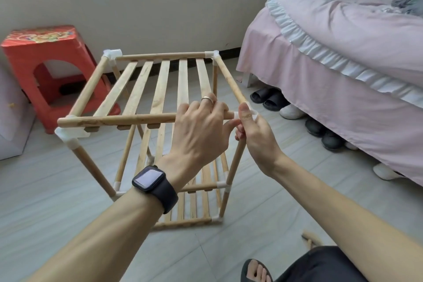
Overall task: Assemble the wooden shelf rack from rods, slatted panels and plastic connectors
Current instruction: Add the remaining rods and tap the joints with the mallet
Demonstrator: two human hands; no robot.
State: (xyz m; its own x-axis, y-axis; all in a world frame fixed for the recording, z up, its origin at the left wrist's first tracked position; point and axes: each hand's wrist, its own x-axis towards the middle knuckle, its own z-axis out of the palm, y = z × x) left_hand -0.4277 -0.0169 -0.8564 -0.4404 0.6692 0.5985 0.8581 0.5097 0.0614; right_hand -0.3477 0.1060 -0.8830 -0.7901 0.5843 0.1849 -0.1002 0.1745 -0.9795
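Position: the shelf rack (91, 168) stands upright on the tiled floor (45, 190) directly in front of me, between a red stool (45, 59) on the left and a bed (343, 57) on the right.

Structure: three tiers are visible. The top slatted panel (163, 84) lies flat between the side rods. White plastic connectors cap both far corners.

Left hand (201, 126): my fingers are curled over the front rod (119, 119) close to its right end, in a full grip. A watch (150, 178) sits on that wrist.

Right hand (256, 130): thumb and fingers pinch the near-right connector (253, 111) at the top of the front right upright. Nothing else is in this hand.

Joint, right side: the rod's end sits just beside that connector. My fingers cover the socket, so I cannot tell whether it is seated.

Joint, left side: the rod's left end lies just above the near-left connector (66, 136), over its horizontal socket rather than inside it.

Surroundings: several shoes (272, 99) are lined up under the bed's edge. A loose rod (309, 237) lies on the floor near my right knee, well apart from the rack. My sandalled foot (256, 270) shows at the bottom edge.
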